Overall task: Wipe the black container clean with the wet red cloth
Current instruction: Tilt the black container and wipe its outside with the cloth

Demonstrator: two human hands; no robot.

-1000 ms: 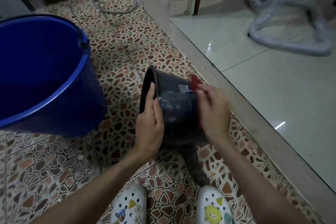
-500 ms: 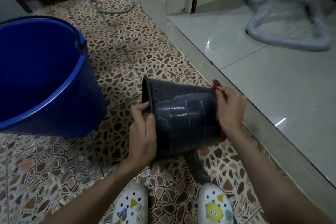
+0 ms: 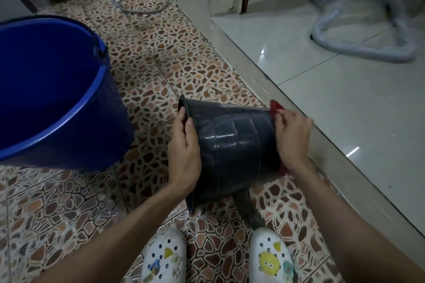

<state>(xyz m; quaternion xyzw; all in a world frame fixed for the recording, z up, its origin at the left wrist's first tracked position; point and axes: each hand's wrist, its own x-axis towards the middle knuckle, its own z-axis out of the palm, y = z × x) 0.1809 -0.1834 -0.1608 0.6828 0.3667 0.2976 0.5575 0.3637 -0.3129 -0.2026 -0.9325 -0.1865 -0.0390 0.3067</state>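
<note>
The left hand (image 3: 185, 149) grips the rim of the black container (image 3: 232, 147), held sideways above the patterned floor (image 3: 142, 80). The right hand (image 3: 291, 139) presses the red cloth (image 3: 274, 106) flat against its base, just beside the raised step (image 3: 259, 71); the blue bucket (image 3: 57, 89) stands clear to the left.

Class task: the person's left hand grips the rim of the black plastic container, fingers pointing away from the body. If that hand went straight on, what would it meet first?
Probably bare patterned floor tile; the left hand points up-frame past the black plastic container. The big blue plastic bucket sits leftward, seemingly clear, though depth is uncertain.
</note>
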